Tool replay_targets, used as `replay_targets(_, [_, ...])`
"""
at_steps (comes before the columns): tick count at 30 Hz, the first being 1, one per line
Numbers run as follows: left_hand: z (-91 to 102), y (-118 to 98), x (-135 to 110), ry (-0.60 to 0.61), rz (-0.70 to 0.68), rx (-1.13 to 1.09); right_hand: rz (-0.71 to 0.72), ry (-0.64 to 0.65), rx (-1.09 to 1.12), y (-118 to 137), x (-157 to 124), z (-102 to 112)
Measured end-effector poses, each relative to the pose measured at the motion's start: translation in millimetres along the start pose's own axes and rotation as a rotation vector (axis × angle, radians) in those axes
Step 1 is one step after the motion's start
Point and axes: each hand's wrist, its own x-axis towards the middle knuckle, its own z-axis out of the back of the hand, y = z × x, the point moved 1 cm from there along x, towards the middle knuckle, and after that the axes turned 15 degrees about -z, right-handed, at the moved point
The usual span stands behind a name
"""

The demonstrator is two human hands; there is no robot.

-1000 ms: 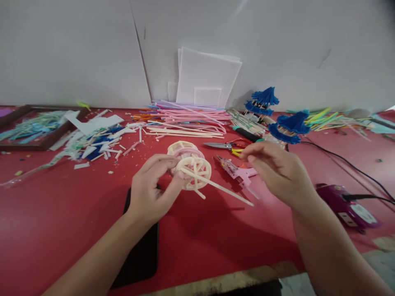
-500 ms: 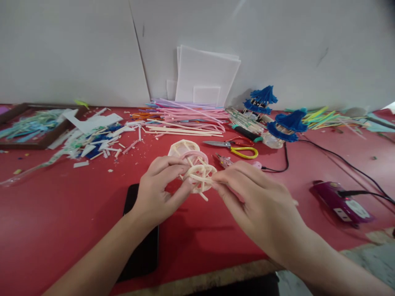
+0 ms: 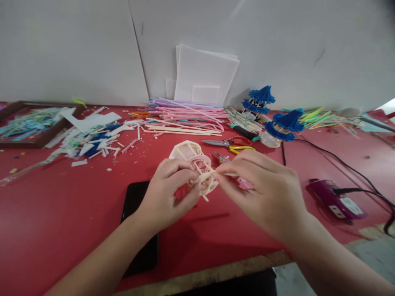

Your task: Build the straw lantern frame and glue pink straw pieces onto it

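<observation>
fingers (image 3: 184, 177) of the left hand (image 3: 165, 192), nearly closed, pinch the frame (image 3: 201, 158), seemingly to steady it while the right hand (image 3: 262, 187), pinched tight, holds a strip (image 3: 206, 176) at its near end.

One left hand (image 3: 166, 193) and one right hand (image 3: 262, 191) are pinching one stick frame (image 3: 187, 150). Beyond their fingers (image 3: 182, 177), two blue-roofed models (image 3: 284, 124) are standing and one pair of scissors (image 3: 215, 142) is lying. Left of the fingers one phone (image 3: 145, 255) is lying, farther left one brown tray (image 3: 23, 144); right of them, one purple socket box (image 3: 336, 200) is resting.
</observation>
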Motion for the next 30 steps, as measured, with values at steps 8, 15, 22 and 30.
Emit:
replay_targets(8, [1.9, -0.2, -1.7, -0.022, 0.058, -0.007, -0.042, -0.009, 0.071, 3.6, -0.1, -5.5])
replay_targets(15, [0.5, 0.5, -1.8, -0.052, 0.088, 0.049, 0.062, -0.009, -0.001, 5.5, -2.0, -8.5])
replay_targets(22, [-1.7, 2.0, -3.6, -0.069, 0.085, 0.081, 0.133, 0.005, -0.051, 9.4, -7.5, -2.6])
replay_targets(30, [-5.0, 1.0, -2.9, -0.052, 0.004, 0.073, 0.254, 0.176, -0.098, 17.0, -8.7, 3.3])
